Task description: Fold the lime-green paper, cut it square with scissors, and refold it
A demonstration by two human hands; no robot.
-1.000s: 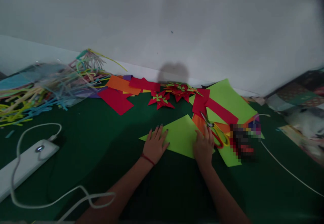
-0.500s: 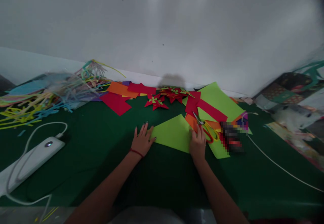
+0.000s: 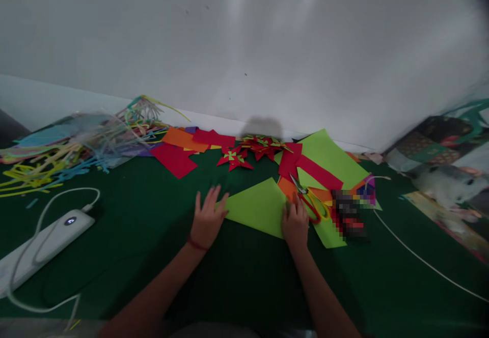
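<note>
A light green sheet of paper (image 3: 255,206), folded or cut to a kite-like outline, lies on the table between my hands. My left hand (image 3: 207,219) is open at its left corner, fingers spread and slightly blurred, with the thumb side by the paper's tip. At the right edge, my right hand (image 3: 295,223) has its fingers bent together on the paper. Just beyond those fingers lie scissors (image 3: 312,204) with red and yellow handles, blades pointing away to the left, on orange and green paper pieces.
Red paper stars with green centres (image 3: 234,158) sit near the wall, beside red and orange sheets (image 3: 177,161). Larger green paper (image 3: 329,152) lies right. A white power bank (image 3: 49,244) with a cable and a heap of coloured strips (image 3: 72,149) occupy the left. A blurred-out dark object (image 3: 348,215) lies right.
My left hand has drawn back to the left and towards me, its fingers lifting off the paper's corner. My right hand stays at the right edge, its fingers more bent. The view has shifted slightly.
</note>
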